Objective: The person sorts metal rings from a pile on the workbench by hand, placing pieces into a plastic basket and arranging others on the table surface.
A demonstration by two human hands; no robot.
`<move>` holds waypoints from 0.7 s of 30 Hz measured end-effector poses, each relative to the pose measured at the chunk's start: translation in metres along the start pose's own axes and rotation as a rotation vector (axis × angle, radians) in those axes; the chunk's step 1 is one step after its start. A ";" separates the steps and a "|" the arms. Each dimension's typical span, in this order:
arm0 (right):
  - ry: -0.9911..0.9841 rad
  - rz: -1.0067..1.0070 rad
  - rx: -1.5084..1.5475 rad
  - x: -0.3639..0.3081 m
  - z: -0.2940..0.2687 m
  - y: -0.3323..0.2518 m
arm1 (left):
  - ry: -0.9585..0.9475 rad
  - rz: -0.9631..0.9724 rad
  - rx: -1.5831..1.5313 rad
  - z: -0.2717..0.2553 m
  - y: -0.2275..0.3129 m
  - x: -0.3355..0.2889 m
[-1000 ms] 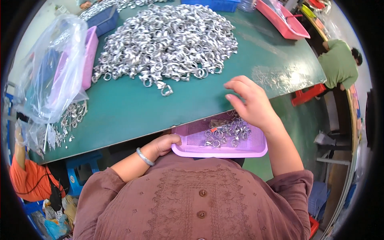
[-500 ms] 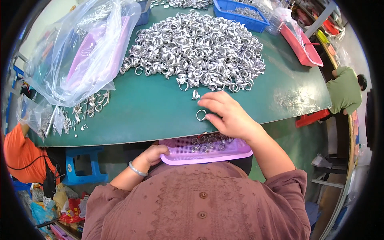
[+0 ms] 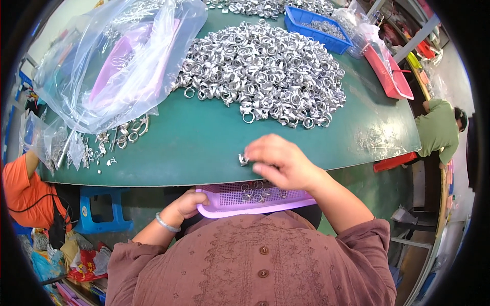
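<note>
Just left of the right hand [image 3: 279, 161] lies a ring [image 3: 243, 160].

Beyond the right fingers [image 3: 269, 149], silver rings [image 3: 265, 74] heap the green table [image 3: 189, 153]. Metal pieces [image 3: 121, 139] lie farther left.

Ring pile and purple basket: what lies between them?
The head view shows green table between pile and basket, with the right hand over it and one ring beside that hand; whether they touch is unclear.
</note>
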State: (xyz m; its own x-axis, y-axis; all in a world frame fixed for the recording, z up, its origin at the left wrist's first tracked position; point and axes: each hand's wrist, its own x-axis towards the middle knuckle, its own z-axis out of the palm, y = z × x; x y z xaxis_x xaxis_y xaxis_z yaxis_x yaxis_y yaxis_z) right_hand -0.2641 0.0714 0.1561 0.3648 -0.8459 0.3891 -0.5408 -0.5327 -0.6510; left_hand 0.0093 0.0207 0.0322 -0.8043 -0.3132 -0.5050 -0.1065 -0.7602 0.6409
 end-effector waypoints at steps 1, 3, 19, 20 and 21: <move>0.073 0.024 -0.143 0.003 0.001 0.006 | 0.016 -0.007 0.022 -0.001 0.000 -0.002; 0.137 0.130 -0.318 0.018 0.004 0.008 | 0.035 -0.003 0.019 -0.004 -0.004 -0.002; 0.126 0.207 -0.369 0.028 0.004 0.005 | 0.034 0.059 0.133 -0.020 -0.013 0.006; 0.106 0.184 -0.425 0.029 0.008 0.007 | 0.030 0.060 0.133 -0.022 -0.012 0.007; 0.088 0.161 -0.482 0.030 0.012 0.009 | 0.042 0.038 0.162 -0.023 -0.013 0.007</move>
State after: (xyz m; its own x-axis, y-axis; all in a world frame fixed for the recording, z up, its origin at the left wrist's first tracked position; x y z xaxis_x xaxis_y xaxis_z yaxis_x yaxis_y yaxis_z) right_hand -0.2491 0.0413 0.1540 0.1943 -0.9064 0.3751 -0.8802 -0.3299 -0.3412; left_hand 0.0184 0.0146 0.0071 -0.7849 -0.3661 -0.4999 -0.1719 -0.6464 0.7434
